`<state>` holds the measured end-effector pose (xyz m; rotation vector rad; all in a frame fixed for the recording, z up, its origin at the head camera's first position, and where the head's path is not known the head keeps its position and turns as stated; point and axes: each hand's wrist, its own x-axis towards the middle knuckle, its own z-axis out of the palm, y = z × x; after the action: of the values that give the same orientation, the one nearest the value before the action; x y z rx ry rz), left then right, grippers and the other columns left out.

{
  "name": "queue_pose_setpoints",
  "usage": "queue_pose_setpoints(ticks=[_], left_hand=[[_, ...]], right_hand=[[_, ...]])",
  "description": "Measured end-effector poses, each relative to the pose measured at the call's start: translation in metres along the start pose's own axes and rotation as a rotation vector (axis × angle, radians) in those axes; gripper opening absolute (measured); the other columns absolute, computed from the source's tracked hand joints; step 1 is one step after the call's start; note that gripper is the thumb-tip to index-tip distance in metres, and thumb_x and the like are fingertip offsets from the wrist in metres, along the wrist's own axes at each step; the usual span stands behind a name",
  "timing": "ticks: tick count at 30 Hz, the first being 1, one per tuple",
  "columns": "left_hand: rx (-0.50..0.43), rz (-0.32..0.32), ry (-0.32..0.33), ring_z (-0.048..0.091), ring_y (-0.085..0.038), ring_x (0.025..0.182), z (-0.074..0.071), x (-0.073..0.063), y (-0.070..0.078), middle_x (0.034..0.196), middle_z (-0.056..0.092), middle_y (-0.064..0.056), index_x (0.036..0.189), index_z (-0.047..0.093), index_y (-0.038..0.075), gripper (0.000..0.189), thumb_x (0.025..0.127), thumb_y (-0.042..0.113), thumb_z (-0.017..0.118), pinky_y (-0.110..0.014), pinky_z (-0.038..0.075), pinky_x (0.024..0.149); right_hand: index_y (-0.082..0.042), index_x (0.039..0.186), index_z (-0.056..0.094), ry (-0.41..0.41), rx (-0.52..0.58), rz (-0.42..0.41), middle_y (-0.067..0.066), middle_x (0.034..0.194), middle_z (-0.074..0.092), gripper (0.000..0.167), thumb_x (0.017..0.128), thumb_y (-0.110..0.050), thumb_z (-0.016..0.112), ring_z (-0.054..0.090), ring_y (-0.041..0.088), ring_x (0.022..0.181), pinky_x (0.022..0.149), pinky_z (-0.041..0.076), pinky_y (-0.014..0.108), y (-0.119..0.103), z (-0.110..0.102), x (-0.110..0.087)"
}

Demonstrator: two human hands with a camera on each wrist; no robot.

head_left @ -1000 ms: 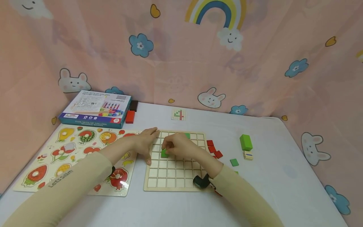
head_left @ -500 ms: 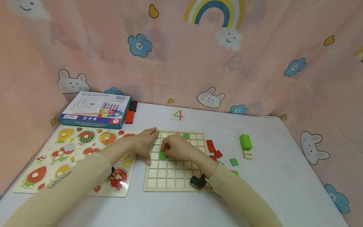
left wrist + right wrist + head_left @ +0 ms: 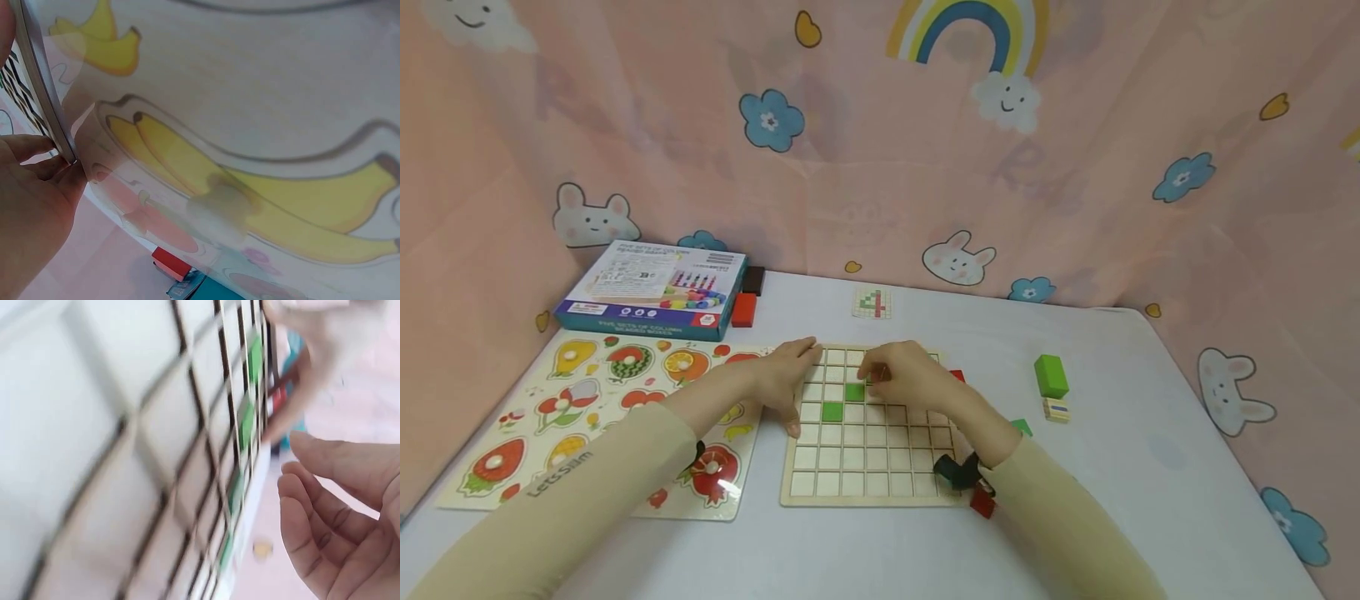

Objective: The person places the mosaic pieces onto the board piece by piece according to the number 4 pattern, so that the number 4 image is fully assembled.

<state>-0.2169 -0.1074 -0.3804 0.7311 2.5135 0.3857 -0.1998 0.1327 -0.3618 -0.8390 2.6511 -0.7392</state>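
Observation:
A wooden grid board (image 3: 872, 502) lies on the white table, and two green square tiles show in its cells in the head view: one tile (image 3: 832, 412) and another tile (image 3: 854, 392) up and to the right. My left hand (image 3: 781, 382) rests at the board's left edge with fingers spread; in the left wrist view its fingertips (image 3: 67, 164) touch that edge. Over the upper middle of the grid hovers my right hand (image 3: 904, 377), fingers loosely bent. The right wrist view shows nothing between its fingers and several green tiles (image 3: 247, 425) in the grid.
A fruit puzzle board (image 3: 625, 425) lies left of the grid, below a cardboard box (image 3: 651, 287) and a red block (image 3: 744, 309). A pattern card (image 3: 873, 303) is behind. Rightward are a green block (image 3: 1051, 377), a red tile (image 3: 982, 502) and a partly hidden green tile (image 3: 1022, 427).
My right hand has let go of the lower-left green tile and moved right, uncovering another green tile. My left hand stays at the board's edge.

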Motion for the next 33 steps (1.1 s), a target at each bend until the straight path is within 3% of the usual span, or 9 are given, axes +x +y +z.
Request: queue_pose_setpoints(ticks=[6, 16, 22, 28, 33], left_hand=[[-0.002, -0.002, -0.007, 0.011, -0.045, 0.153, -0.001, 0.0, 0.001, 0.165, 0.008, -0.027, 0.156, 0.013, -0.003, 0.132, 0.06, 0.036, 0.094, -0.055, 0.019, 0.126], [-0.004, -0.014, -0.008, 0.01, -0.044, 0.154, 0.0, -0.002, 0.001, 0.165, 0.007, -0.026, 0.157, 0.013, -0.002, 0.131, 0.061, 0.035, 0.094, -0.055, 0.019, 0.126], [0.002, -0.009, 0.004, 0.01, -0.045, 0.153, 0.0, -0.002, -0.001, 0.165, 0.007, -0.026, 0.157, 0.012, -0.002, 0.132, 0.06, 0.036, 0.094, -0.056, 0.02, 0.125], [0.0, -0.001, 0.0, 0.01, -0.045, 0.153, 0.001, -0.001, -0.002, 0.165, 0.006, -0.026, 0.157, 0.012, -0.002, 0.132, 0.061, 0.037, 0.094, -0.056, 0.019, 0.125], [0.003, 0.001, -0.002, 0.009, -0.045, 0.154, 0.001, 0.0, -0.002, 0.165, 0.006, -0.026, 0.157, 0.012, -0.002, 0.132, 0.061, 0.037, 0.094, -0.056, 0.019, 0.126]], right_hand=[[-0.009, 0.105, 0.073, 0.025, 0.013, 0.076, 0.001, 0.092, 0.07, 0.017, 0.088, -0.011, 0.072, 0.06, 0.014, 0.086, 0.078, 0.053, 0.027, 0.043, -0.03, -0.034], [-0.01, 0.105, 0.072, -0.061, 0.013, 0.195, 0.004, 0.098, 0.072, 0.018, 0.087, -0.011, 0.071, 0.062, 0.015, 0.091, 0.083, 0.059, 0.033, 0.094, -0.072, -0.093], [-0.017, 0.104, 0.075, -0.175, 0.046, 0.298, 0.002, 0.102, 0.071, 0.024, 0.083, -0.005, 0.073, 0.06, 0.018, 0.096, 0.078, 0.055, 0.028, 0.108, -0.074, -0.109], [-0.018, 0.1, 0.073, -0.233, 0.077, 0.28, 0.001, 0.099, 0.068, 0.03, 0.078, 0.003, 0.074, 0.058, 0.019, 0.094, 0.079, 0.054, 0.028, 0.116, -0.065, -0.117], [-0.017, 0.096, 0.07, -0.233, 0.055, 0.286, 0.0, 0.096, 0.066, 0.03, 0.076, 0.005, 0.076, 0.056, 0.019, 0.092, 0.079, 0.054, 0.029, 0.117, -0.059, -0.119]])
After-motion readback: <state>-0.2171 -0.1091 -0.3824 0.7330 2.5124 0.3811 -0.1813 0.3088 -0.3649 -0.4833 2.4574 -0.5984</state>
